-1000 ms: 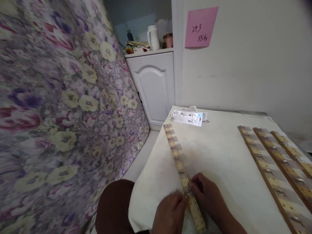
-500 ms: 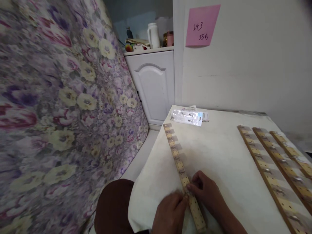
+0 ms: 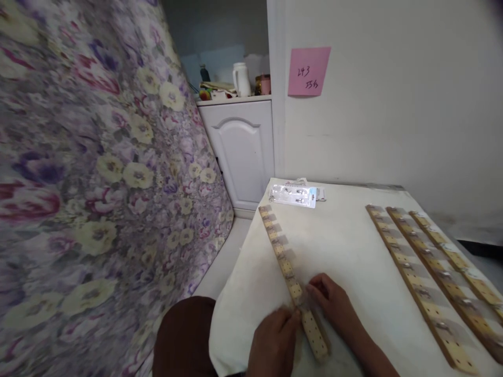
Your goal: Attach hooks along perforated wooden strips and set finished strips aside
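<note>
Long perforated strip (image 3: 286, 268) runs slantwise from centre to lower centre of frame, flat on the white-covered table (image 3: 334, 235); small metal clips (image 3: 288, 275) sit at intervals along its upper part, near end bare with 2 rows of holes. Left hand (image 3: 273, 340), lower centre, has fingertips up against the strip's left edge; can't tell if they pinch the strip, a clip or just brace. Right hand (image 3: 330, 298), just right of it, thumb and finger drawn together by the strip's right side; too blurry to say if anything is between them. Looks like wood: probably light and stiff, not very slippery, hard to damage; clips likely small and fiddly, easy to drop. Best hold: bare near end or the 2 long edges, between clips. Far end lies near the table's left edge, by the packets (image 3: 293, 195) at upper centre, so little room that way; the brown-clad knee (image 3: 184, 337) sits off the lower left edge, floral curtain (image 3: 118, 209) fills the left of frame. Widest open room: bare tabletop right of centre, up to 3 more strips (image 3: 437, 265) at far right; wall (image 3: 353, 146) closes off the back.
</note>
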Action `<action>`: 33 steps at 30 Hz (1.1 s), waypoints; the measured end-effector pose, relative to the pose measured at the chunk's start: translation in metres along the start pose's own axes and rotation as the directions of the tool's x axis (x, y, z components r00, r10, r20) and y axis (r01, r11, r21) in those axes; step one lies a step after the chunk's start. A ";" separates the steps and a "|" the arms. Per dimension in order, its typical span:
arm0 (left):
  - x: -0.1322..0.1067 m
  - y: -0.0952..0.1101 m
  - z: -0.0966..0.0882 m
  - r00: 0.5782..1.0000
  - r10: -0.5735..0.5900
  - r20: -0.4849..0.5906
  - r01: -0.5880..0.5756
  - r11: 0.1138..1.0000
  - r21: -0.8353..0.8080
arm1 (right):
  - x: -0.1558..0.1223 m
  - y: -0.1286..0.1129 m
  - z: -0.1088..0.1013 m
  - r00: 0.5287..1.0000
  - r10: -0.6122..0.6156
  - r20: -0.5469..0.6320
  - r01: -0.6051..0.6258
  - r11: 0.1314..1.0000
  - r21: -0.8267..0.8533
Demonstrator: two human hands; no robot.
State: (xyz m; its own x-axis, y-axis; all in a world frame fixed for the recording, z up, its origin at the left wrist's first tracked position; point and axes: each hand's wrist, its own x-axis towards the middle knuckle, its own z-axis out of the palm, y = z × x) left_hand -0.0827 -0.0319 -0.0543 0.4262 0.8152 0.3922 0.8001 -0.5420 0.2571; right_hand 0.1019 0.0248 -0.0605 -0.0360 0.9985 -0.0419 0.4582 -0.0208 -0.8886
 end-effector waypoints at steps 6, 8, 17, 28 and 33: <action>-0.001 -0.004 0.000 0.994 0.047 -0.103 -0.057 0.994 -0.093 | -0.025 0.003 -0.005 0.994 -0.002 -0.112 0.007 0.999 0.045; -0.001 -0.005 0.000 0.994 0.038 -0.104 -0.052 0.990 -0.133 | -0.037 0.003 -0.005 0.993 -0.011 -0.121 0.015 0.999 0.031; -0.005 -0.013 0.014 0.998 0.036 -0.056 -0.044 0.987 -0.155 | -0.048 0.008 0.002 0.993 -0.068 -0.100 0.066 0.998 -0.022; -0.005 -0.011 0.012 0.993 0.016 -0.115 -0.036 0.983 -0.180 | -0.048 0.005 0.002 0.986 -0.113 -0.125 0.106 0.992 -0.062; -0.002 -0.008 0.003 0.994 0.043 -0.103 -0.060 0.984 -0.170 | -0.046 0.006 0.004 0.977 -0.120 -0.174 0.111 0.992 -0.059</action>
State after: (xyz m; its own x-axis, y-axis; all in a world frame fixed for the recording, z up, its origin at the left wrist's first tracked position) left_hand -0.0884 -0.0284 -0.0597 0.4146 0.7657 0.4917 0.6893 -0.6170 0.3797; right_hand 0.1030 -0.0213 -0.0655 0.0647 0.9873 0.1449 0.5033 0.0931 -0.8591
